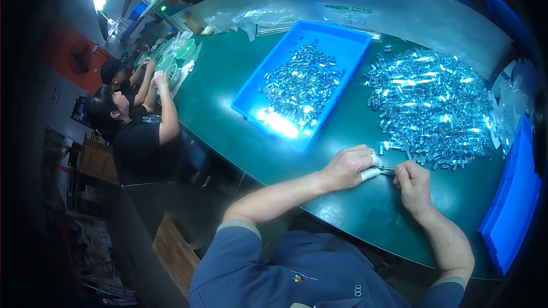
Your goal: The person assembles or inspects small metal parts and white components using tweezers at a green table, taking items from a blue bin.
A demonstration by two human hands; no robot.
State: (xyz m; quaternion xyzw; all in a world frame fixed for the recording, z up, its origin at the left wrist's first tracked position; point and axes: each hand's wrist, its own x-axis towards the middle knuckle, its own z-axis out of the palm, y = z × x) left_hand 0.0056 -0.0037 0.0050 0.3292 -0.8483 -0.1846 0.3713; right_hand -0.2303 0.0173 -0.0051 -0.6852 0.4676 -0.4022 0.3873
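My left hand (348, 168) is closed in a pinch, with white finger cots (371, 174) on its thumb and forefinger. Whatever sits between those fingertips is too small to make out. Close beside it, my right hand (413, 188) grips a thin, dark, rod-like piece (387, 168) that reaches across to the left fingertips. Both hands are held over the near part of the green table (354, 211). Just beyond them spreads a large heap of small shiny metal pieces (431, 108). A blue tray (245, 111) farther left holds more of these pieces (302, 80).
Blue trays (511, 199) stand along the right edge beside clear plastic bags (508, 108). A grey barrier (399, 8) curves along the back. On the left, two people (142, 131) in dark clothes work near green bowls (185, 49).
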